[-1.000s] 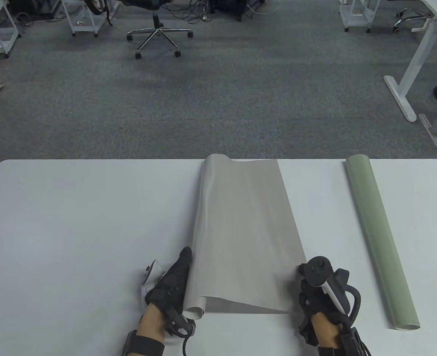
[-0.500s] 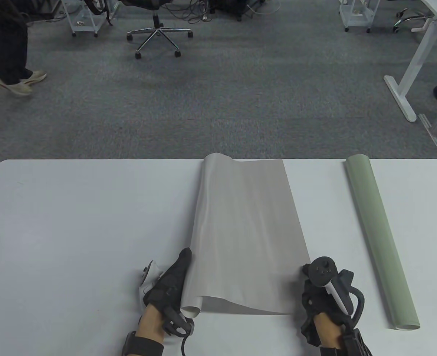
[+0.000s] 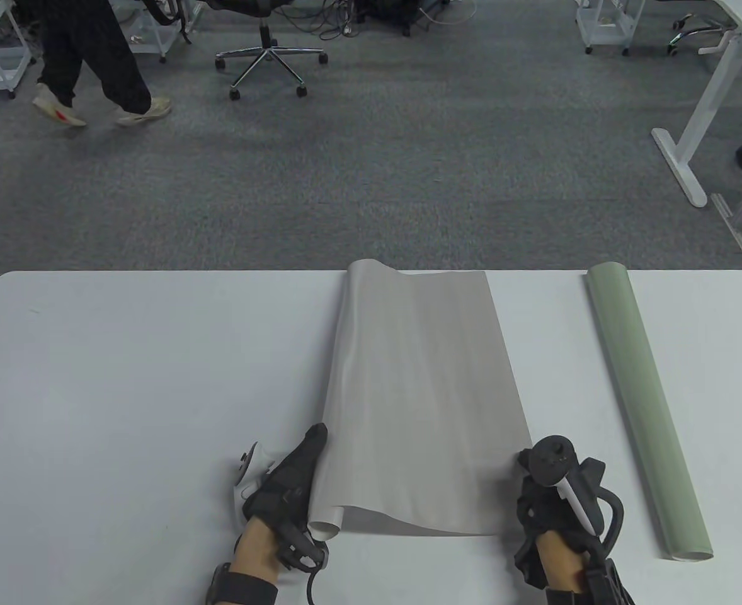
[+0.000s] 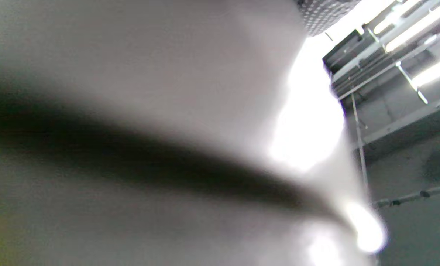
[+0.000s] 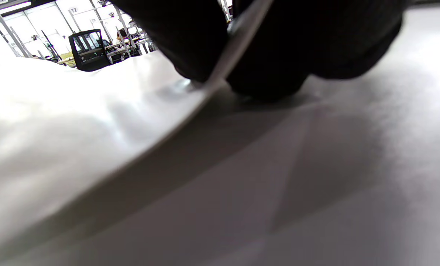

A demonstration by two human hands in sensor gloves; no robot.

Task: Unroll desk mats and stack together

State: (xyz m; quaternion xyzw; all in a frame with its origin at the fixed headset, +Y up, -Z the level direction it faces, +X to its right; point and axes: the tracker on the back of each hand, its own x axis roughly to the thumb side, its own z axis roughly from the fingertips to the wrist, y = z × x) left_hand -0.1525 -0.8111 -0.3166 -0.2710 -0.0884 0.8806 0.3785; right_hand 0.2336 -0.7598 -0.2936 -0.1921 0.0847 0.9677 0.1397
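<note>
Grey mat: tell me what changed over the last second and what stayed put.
The right hand, pinching the free edge of the grey mat, drew it rightward, widening the unrolled part. The left hand stayed against the roll on the left; the green mat stayed rolled on the table. Behind, a passer-by walked rightward.

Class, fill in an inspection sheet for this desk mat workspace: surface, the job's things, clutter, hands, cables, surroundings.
Surface: white table, bare where visible.
Job's things: grey mat partly unrolled, its rolled part on the left; green mat fully rolled, lying apart to the right.
Clutter: nothing seen.
Hands: left hand rests against the grey roll; right hand pinches the mat's right edge, its fingers either side of it.
Cables: glove leads at both wrists; loose wires on the floor far back.
Surroundings: carpet, office chair, white carts, desk legs, a person walking.
</note>
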